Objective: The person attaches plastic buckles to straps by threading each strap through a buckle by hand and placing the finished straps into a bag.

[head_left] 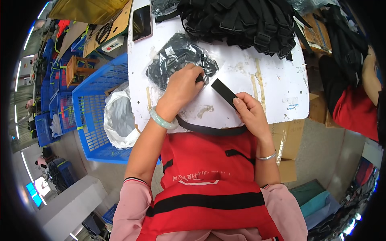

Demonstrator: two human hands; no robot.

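Note:
My right hand (250, 112) pinches a flat black webbing strap (223, 92) between thumb and fingers, its cut end pointing up and left over the table. A black length of webbing (213, 131) curves along the near table edge between my two wrists; how it joins the held end is hidden. My left hand (184, 85) is closed at the near side of a clear plastic bag (173, 56) full of small black plastic parts. Between its thumb and fingers shows a small black piece (199, 78), mostly covered, its kind not clear.
A large pile of black straps with buckles (241, 24) lies on the far side of the white table (281, 100). A phone (142, 22) rests at the far left. Beside the table are a blue crate (94, 136) and white sack (116, 124). Another person's arm (370, 74) is at right.

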